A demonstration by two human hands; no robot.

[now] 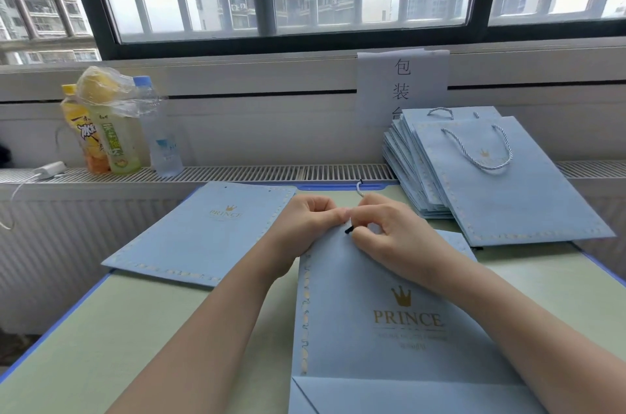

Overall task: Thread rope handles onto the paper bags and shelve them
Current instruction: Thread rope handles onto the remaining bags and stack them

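Observation:
A flat light-blue paper bag (389, 322) printed PRINCE lies in front of me on the green table (135, 329). My left hand (305, 220) pinches the bag's top edge. My right hand (389, 230) pinches a blue-and-white rope handle (359, 190) near its black tip (349, 229), right at the bag's top edge. The rope's other end sticks up behind my right hand. Another flat bag without handles (203, 234) lies to the left. A stack of bags with rope handles (491, 183) leans at the right.
Three drink bottles (115, 136) under a plastic wrap stand on the radiator ledge at the back left, beside a white charger (49, 170) with its cable. A paper sign (403, 88) hangs under the barred window. The table's blue edge runs along the left.

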